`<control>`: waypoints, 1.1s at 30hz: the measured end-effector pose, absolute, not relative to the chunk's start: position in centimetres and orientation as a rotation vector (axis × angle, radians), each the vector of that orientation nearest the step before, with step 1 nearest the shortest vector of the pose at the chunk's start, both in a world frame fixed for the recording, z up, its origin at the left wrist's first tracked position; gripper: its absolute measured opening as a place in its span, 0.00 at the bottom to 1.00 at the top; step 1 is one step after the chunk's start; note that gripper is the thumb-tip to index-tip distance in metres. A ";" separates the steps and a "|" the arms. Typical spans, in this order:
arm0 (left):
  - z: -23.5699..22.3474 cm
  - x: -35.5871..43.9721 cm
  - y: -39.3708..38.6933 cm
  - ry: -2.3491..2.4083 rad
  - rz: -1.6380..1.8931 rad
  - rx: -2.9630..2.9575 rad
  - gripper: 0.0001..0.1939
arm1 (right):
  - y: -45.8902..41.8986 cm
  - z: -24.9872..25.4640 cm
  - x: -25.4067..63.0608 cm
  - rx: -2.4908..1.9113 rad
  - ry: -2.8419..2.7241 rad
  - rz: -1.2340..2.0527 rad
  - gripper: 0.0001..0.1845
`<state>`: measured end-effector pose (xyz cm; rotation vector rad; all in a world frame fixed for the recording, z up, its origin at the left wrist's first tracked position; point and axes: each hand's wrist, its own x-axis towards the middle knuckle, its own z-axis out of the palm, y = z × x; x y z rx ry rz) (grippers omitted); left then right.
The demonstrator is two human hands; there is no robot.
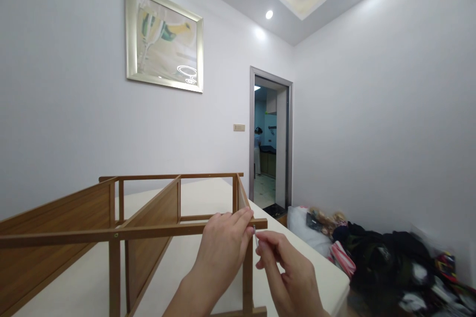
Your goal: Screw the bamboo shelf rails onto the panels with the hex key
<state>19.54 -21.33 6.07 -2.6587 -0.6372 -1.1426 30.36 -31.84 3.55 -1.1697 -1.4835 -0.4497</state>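
Observation:
A brown wooden shelf unit [159, 231] lies on its side on a white table [320, 270], its panels standing upright between the rails. My left hand [225, 240] is wrapped over the front rail close to its right end, with the fingertips partly hidden behind the wood. Just right of it, my right hand [288, 270] pinches a thin metal hex key [255, 234] between thumb and fingers. The key's upper end is at the rail beside my left fingertips; whether it sits in a screw is hidden.
Beyond the table's right edge, a heap of dark clothes and bags [386, 262] lies against the wall. A doorway [269, 143] opens into another room, where a person [257, 151] stands. A framed picture [167, 39] hangs on the back wall.

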 end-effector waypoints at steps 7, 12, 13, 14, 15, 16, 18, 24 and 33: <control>5.8 19.6 -21.0 -0.608 -1.179 -2.621 0.16 | -32.4 3.0 31.5 -1.083 -1.579 -0.772 0.11; 5.8 19.6 -21.1 -0.610 -1.168 -2.638 0.17 | -32.7 3.5 31.5 -1.121 -1.622 -1.026 0.12; 5.8 19.6 -21.1 -0.612 -1.165 -2.639 0.17 | -32.6 3.5 31.6 -1.132 -1.626 -1.056 0.12; 5.8 19.6 -21.1 -0.614 -1.164 -2.638 0.17 | -32.6 3.3 31.6 -1.142 -1.636 -1.076 0.11; 5.9 19.6 -21.1 -0.615 -1.164 -2.635 0.16 | -32.4 3.1 31.7 -1.146 -1.649 -1.091 0.10; 5.9 19.6 -21.2 -0.614 -1.165 -2.634 0.16 | -32.3 2.9 31.7 -1.149 -1.666 -1.106 0.10; 5.9 19.6 -21.2 -0.614 -1.166 -2.636 0.16 | -32.1 2.6 31.8 -1.159 -1.686 -1.158 0.11; 5.9 19.5 -21.2 -0.615 -1.157 -2.663 0.17 | -32.9 2.8 31.6 -1.192 -1.848 -1.284 0.23; 5.8 19.6 -21.1 -0.613 -1.157 -2.648 0.17 | -31.4 2.9 29.9 -1.162 -1.554 -0.796 0.10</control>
